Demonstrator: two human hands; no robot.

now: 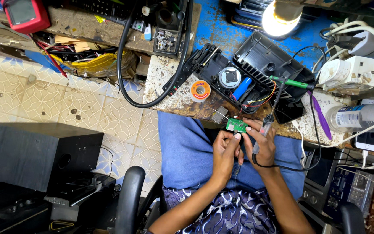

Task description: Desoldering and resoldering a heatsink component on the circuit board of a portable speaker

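Over my lap, near counter edge: left hand fingers pinch green board. Right hand fingers grip soldering iron, tip far of board. Wires run from board to open black case on counter. Solder spool left of case.

A tiled floor with a pale geometric pattern fills the left of the scene. At far, a worn worktop with a chipped, speckled edge joins a blue-painted surface. A lit lamp glows at far right. Near left stands a black speaker box, and black chair armrests show at the near edge.
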